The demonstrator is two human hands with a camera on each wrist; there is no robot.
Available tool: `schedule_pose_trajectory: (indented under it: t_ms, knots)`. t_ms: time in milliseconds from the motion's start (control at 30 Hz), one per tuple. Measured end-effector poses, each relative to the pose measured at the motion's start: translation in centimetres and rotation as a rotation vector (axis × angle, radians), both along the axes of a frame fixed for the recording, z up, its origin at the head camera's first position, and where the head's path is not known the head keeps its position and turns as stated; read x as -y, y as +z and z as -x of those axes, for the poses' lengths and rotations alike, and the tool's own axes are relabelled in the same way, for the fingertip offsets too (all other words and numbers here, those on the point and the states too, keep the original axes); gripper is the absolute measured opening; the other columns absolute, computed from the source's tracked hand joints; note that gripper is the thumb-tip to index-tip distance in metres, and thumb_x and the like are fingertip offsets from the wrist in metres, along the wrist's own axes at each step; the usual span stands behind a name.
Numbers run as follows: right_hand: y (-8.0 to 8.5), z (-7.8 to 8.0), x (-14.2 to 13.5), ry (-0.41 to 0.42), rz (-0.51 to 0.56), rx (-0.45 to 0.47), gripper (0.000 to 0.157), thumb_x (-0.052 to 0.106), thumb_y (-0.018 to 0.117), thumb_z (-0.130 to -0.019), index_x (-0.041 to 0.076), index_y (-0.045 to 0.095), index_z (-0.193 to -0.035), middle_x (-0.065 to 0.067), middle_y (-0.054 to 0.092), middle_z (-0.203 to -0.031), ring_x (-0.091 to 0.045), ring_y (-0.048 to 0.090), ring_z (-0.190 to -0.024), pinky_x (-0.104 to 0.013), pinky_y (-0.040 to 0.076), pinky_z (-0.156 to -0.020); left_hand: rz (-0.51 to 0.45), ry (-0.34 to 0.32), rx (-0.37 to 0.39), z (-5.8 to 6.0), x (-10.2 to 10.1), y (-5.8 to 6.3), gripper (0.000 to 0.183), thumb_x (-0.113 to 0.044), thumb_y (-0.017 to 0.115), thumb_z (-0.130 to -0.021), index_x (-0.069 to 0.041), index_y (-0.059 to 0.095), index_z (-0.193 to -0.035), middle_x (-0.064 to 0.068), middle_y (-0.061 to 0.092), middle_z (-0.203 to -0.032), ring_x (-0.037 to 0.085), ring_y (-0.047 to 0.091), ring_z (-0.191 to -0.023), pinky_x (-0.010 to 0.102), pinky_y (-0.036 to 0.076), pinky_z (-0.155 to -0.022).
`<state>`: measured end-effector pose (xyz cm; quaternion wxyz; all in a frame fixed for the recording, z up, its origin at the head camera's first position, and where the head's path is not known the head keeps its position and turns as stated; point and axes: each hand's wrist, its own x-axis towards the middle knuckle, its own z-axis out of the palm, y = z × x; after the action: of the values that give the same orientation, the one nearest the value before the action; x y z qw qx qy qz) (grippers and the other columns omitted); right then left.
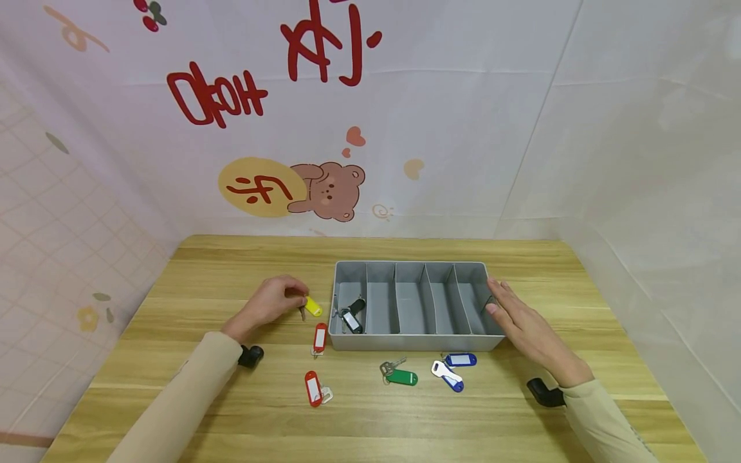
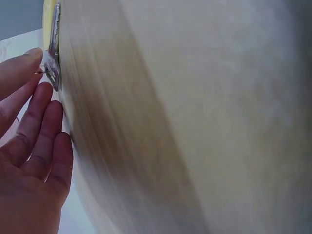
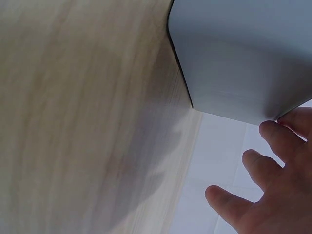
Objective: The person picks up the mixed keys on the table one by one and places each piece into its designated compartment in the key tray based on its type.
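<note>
Left of the grey compartment box (image 1: 417,343), my left hand (image 1: 271,302) pinches the ring of a key with a yellow key tag (image 1: 313,306). The left wrist view shows thumb and forefinger at the ring, with the silver key (image 2: 55,36) beside the tag. At the box's right end, my right hand (image 1: 535,334) touches the rim with fingers mostly straight. In the right wrist view the fingertips (image 3: 273,130) meet the box's edge. Keys with black tags (image 1: 351,321) lie in the leftmost compartment.
Two red key tags (image 1: 320,337) lie on the wooden table (image 1: 260,411), left of and before the box. A green key tag (image 1: 402,377) and two blue key tags (image 1: 461,360) with keys lie in front. A printed cloth (image 1: 451,128) hangs behind.
</note>
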<state>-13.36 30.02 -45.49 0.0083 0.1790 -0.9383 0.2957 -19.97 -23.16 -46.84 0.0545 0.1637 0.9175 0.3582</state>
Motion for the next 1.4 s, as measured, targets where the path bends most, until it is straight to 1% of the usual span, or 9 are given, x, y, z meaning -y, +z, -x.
schedule_pose_trajectory:
  t_ms: [133, 233, 333, 533, 800, 1000, 1167, 1267, 1400]
  knots:
    - [0.0, 0.0, 0.0, 0.0, 0.002, 0.001, 0.06, 0.033, 0.044, -0.113, 0.01, 0.025, -0.165, -0.018, 0.023, -0.169, -0.046, 0.021, -0.153, -0.065, 0.022, -0.118, 0.031, -0.021, -0.025, 0.1, 0.0, -0.2, 0.013, -0.002, 0.074, -0.093, -0.004, 0.078, -0.105, 0.009, 0.073, -0.107, 0.025, 0.066, -0.099, 0.045, 0.055, -0.09]
    - [0.0, 0.0, 0.1, 0.001, 0.001, 0.002, 0.06, 0.033, 0.044, -0.113, 0.01, 0.025, -0.165, -0.019, 0.023, -0.169, -0.046, 0.021, -0.153, -0.065, 0.022, -0.118, 0.041, -0.015, -0.023, 0.1, 0.0, -0.3, 0.01, -0.003, 0.073, -0.095, -0.006, 0.079, -0.103, 0.007, 0.073, -0.104, 0.022, 0.066, -0.096, 0.042, 0.055, -0.088]
    - [0.0, 0.0, 0.1, 0.004, 0.004, 0.006, 0.06, 0.033, 0.044, -0.113, 0.01, 0.025, -0.165, -0.02, 0.023, -0.168, -0.046, 0.021, -0.154, -0.065, 0.022, -0.118, 0.037, -0.009, -0.031, -0.1, 0.1, -0.1, 0.009, -0.004, 0.072, -0.096, -0.006, 0.079, -0.101, 0.006, 0.073, -0.102, 0.02, 0.066, -0.094, 0.041, 0.056, -0.086]
    - [-0.1, 0.0, 0.0, 0.002, 0.008, 0.0, 0.06, 0.033, 0.044, -0.113, 0.01, 0.026, -0.165, -0.02, 0.024, -0.168, -0.047, 0.022, -0.153, -0.064, 0.022, -0.119, 0.001, -0.005, -0.075, -0.7, 0.2, 0.4, 0.008, -0.005, 0.072, -0.096, -0.007, 0.079, -0.099, 0.005, 0.074, -0.1, 0.02, 0.066, -0.092, 0.042, 0.055, -0.086]
    - [0.1, 0.0, 0.0, 0.004, 0.018, 0.025, 0.061, 0.034, 0.043, -0.113, 0.009, 0.024, -0.165, -0.019, 0.022, -0.169, -0.045, 0.019, -0.154, -0.063, 0.02, -0.12, -0.082, 0.014, -0.102, -2.0, -0.2, 1.5, 0.007, -0.007, 0.074, -0.096, -0.01, 0.08, -0.098, -0.001, 0.073, -0.1, 0.02, 0.067, -0.096, 0.048, 0.055, -0.093]
    - [0.1, -0.1, 0.0, 0.0, 0.02, 0.032, 0.061, 0.035, 0.042, -0.113, 0.009, 0.023, -0.165, -0.02, 0.023, -0.169, -0.044, 0.018, -0.155, -0.064, 0.02, -0.12, -0.109, 0.028, -0.121, -3.2, -0.6, 2.5, 0.006, -0.011, 0.074, -0.097, -0.012, 0.079, -0.099, -0.003, 0.072, -0.1, 0.022, 0.069, -0.1, 0.047, 0.056, -0.093]
    - [0.0, -0.1, 0.0, 0.002, 0.029, 0.04, 0.061, 0.035, 0.042, -0.113, 0.01, 0.023, -0.166, -0.019, 0.022, -0.169, -0.043, 0.017, -0.155, -0.064, 0.019, -0.12, -0.139, 0.037, -0.143, -4.1, -1.0, 3.4, 0.006, -0.012, 0.075, -0.097, -0.014, 0.079, -0.099, -0.004, 0.072, -0.099, 0.023, 0.07, -0.1, 0.049, 0.057, -0.091]
    - [0.0, -0.1, 0.0, 0.002, 0.029, 0.04, 0.061, 0.035, 0.042, -0.113, 0.01, 0.023, -0.166, -0.019, 0.022, -0.169, -0.043, 0.017, -0.155, -0.064, 0.02, -0.12, -0.159, 0.032, -0.162, -4.6, -1.3, 3.8, 0.006, -0.013, 0.075, -0.097, -0.016, 0.079, -0.1, -0.006, 0.073, -0.099, 0.021, 0.069, -0.099, 0.049, 0.057, -0.09]
    - [0.0, -0.1, 0.1, 0.001, 0.026, 0.035, 0.061, 0.035, 0.042, -0.113, 0.01, 0.023, -0.166, -0.019, 0.023, -0.169, -0.044, 0.018, -0.155, -0.064, 0.02, -0.12, -0.179, 0.007, -0.19, -5.1, -1.6, 4.4, 0.007, -0.012, 0.076, -0.096, -0.016, 0.08, -0.101, -0.008, 0.073, -0.098, 0.016, 0.069, -0.096, 0.05, 0.057, -0.088]
